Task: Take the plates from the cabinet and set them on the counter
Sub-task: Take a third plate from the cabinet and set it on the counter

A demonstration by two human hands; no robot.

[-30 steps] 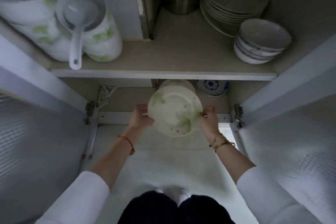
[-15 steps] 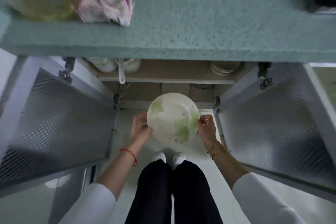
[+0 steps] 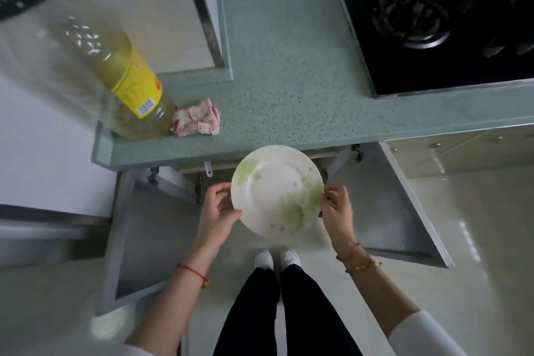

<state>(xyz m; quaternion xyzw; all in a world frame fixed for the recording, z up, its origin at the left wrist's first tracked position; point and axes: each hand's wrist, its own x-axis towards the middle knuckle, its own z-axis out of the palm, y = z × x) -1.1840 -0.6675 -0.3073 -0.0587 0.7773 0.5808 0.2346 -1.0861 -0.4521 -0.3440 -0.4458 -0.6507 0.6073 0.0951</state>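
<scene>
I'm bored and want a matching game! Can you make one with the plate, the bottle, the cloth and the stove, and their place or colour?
Things:
1. plate
2. bottle
3. cloth
4. stove

Place or colour:
A. black, set in the counter on its right side
B. held between the left hand and the right hand
C. has a yellow label
D. pink and white, crumpled beside the bottle

Pairs: 1-B, 2-C, 3-D, 4-A

One head cam, wide-angle, looking nearly straight down from standing height, facing the counter (image 3: 289,81) front edge. The plate (image 3: 276,189), left hand (image 3: 216,211) & right hand (image 3: 336,212) are close under the lens, mid-frame. The shoes (image 3: 277,259) & floor (image 3: 476,240) are farther below.
</scene>
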